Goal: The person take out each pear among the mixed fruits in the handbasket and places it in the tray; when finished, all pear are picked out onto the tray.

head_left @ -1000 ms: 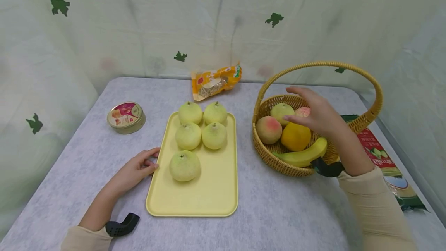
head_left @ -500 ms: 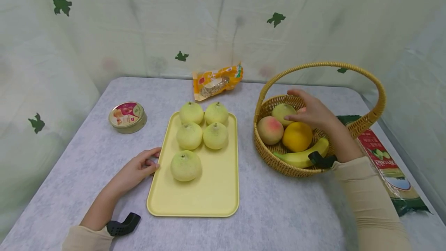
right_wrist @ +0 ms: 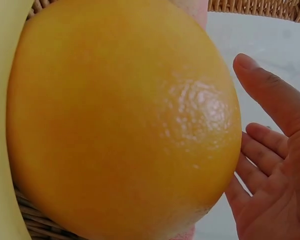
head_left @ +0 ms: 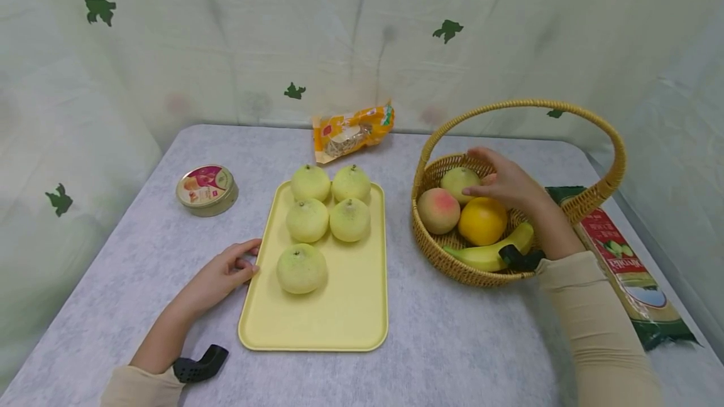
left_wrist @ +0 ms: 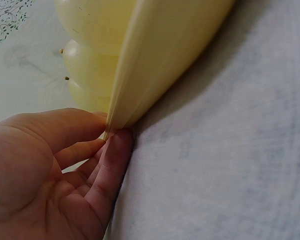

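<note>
On the yellow tray point(head_left: 339, 325) stand several round pale green fruits with short dark stems point(head_left: 301, 269). My left hand point(head_left: 217, 278) pinches the tray's left rim; the left wrist view shows the thumb above the rim and fingers below. In the wicker basket point(head_left: 430, 255) lie a peach point(head_left: 438, 211), an orange point(head_left: 482, 222), a banana point(head_left: 489, 256) and a pale green fruit point(head_left: 460, 184). My right hand point(head_left: 511, 187) reaches in behind the orange, thumb and fingers apart. Its palm and fingers point(right_wrist: 262, 150) look loosely extended. A pinkish fruit beyond the orange is mostly hidden.
The basket's tall handle point(head_left: 523, 104) arches over my right hand. A round tin point(head_left: 207, 189) sits at the left, and an orange snack packet point(head_left: 353, 134) lies at the back. Right of the basket lies a red and green bag point(head_left: 628, 262). A pale curtain point(head_left: 226, 49) hangs behind the table.
My right hand has moved slightly lower into the basket, over the pinkish fruit, covering more of it. My left hand and the tray stay put.
</note>
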`<state>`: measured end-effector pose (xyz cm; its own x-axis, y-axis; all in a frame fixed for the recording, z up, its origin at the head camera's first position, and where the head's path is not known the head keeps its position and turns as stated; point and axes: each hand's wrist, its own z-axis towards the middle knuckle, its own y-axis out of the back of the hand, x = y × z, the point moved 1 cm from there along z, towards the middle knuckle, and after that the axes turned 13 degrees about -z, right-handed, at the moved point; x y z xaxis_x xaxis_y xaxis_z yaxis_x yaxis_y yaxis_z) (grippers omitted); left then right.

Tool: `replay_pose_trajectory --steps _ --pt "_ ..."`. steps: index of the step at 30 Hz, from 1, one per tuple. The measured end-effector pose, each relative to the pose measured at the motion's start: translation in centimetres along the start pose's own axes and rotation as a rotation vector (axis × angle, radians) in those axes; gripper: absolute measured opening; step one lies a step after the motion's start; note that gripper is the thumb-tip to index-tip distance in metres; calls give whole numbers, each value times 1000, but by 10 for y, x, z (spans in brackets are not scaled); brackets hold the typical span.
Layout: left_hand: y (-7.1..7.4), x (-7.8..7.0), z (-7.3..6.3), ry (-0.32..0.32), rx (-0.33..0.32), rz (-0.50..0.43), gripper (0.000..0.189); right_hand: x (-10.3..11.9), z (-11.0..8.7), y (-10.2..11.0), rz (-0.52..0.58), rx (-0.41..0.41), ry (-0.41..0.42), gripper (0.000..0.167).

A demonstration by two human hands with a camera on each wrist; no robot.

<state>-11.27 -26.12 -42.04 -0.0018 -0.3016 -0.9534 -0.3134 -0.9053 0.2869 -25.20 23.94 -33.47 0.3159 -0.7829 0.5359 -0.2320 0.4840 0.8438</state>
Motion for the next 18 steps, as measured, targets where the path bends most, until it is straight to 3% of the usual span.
replay_pose_trajectory --steps 5,10,18 --pt "0 0 0 -2 2 -6 52 -1 1 -2 17 24 15 83" --pt "0 0 0 -3 0 -6 52 11 -2 -1 24 42 18 77" --pt "-1 -1 0 7 -1 -9 53 -9 5 -9 28 53 32 75"
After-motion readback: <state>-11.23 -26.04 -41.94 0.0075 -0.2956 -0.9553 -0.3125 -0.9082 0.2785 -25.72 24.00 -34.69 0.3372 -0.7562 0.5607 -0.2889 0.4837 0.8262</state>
